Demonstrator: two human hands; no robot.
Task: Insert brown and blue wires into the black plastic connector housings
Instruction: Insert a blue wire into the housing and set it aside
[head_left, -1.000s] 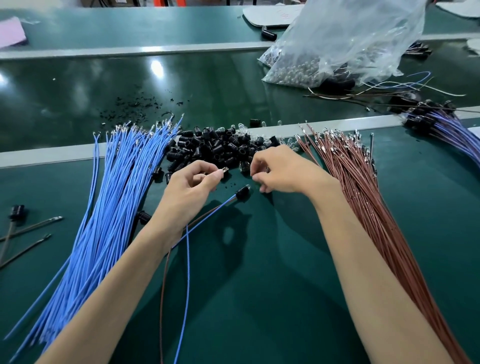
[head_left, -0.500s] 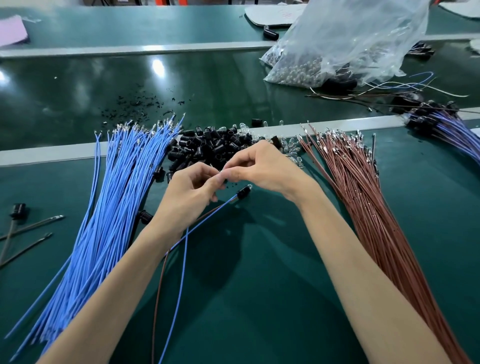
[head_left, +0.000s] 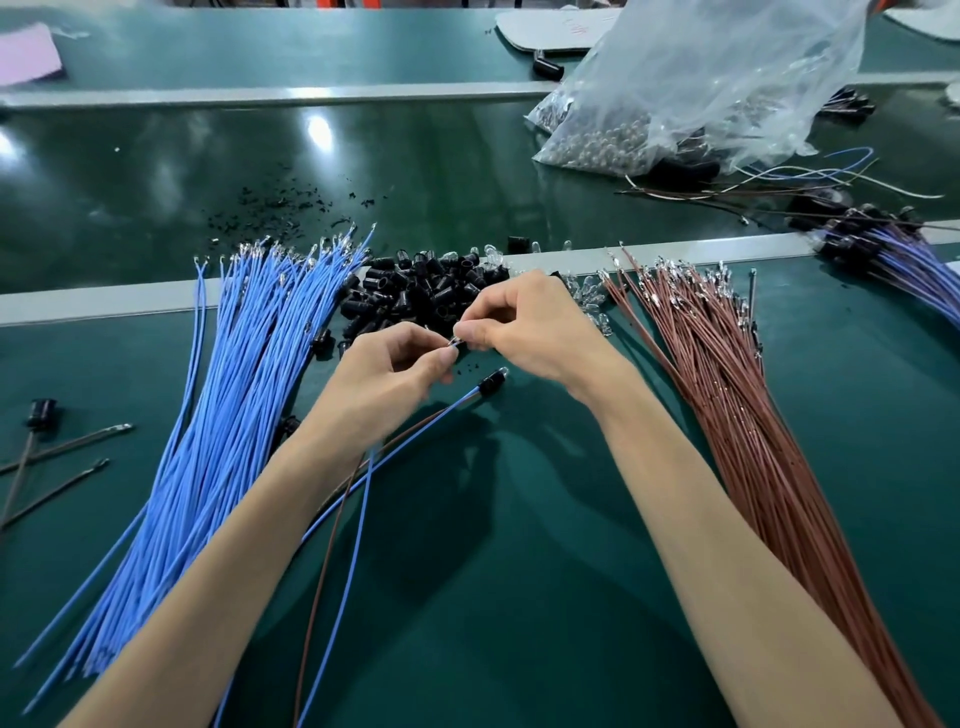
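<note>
My left hand (head_left: 392, 376) pinches the ends of a blue wire (head_left: 347, 571) and a brown wire (head_left: 318, 587), which trail down under my forearm. My right hand (head_left: 524, 325) meets it fingertip to fingertip and pinches a small part at the wires' metal tips; the part is mostly hidden by fingers. Just behind both hands lies a pile of black connector housings (head_left: 415, 291). One finished wire pair with a black housing (head_left: 491, 383) lies on the mat below my hands. A blue wire bundle (head_left: 228, 395) fans out at left, a brown wire bundle (head_left: 727, 395) at right.
A clear plastic bag (head_left: 701, 88) of small parts sits at the back right, with loose wires beside it. Finished blue-and-brown assemblies (head_left: 893, 260) lie at the far right. A few dark wires and one housing (head_left: 39, 415) rest at the left edge. Small clear bulbs (head_left: 589, 299) lie by the housings.
My right hand left the housing pile and came left to meet my left hand at the wire tips. The left hand has stayed almost still.
</note>
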